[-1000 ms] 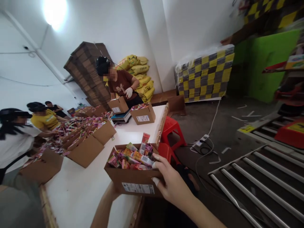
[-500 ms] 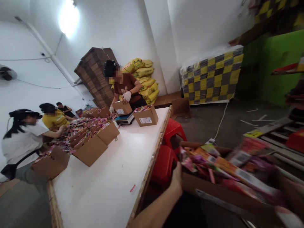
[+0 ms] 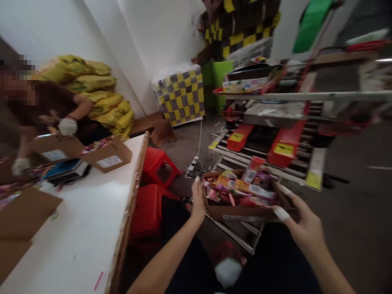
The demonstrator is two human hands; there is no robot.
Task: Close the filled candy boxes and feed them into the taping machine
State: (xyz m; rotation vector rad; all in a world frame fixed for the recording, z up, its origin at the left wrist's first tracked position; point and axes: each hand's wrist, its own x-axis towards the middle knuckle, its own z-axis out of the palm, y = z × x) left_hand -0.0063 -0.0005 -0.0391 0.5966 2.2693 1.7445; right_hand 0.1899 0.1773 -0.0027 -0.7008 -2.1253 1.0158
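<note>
Between my two hands is an open cardboard box, filled with colourful wrapped snack packets. My left hand presses against the box's left end, fingers pointing up along it. On the other end, my right hand grips the right wall, with white tape around the thumb and a finger. Below and beyond the box lie the metal rollers of a low conveyor. Whether the box touches the rollers I cannot tell. The box's underside is hidden.
A white table runs along my left, with red stools beside it. A co-worker in white gloves handles a box on a scale. Ahead stands a roller-conveyor machine; a power strip lies on the floor.
My view has swung right, away from the table and toward the conveyor machine. The filled box has come to the middle between my hands, and my right hand is now in full view.
</note>
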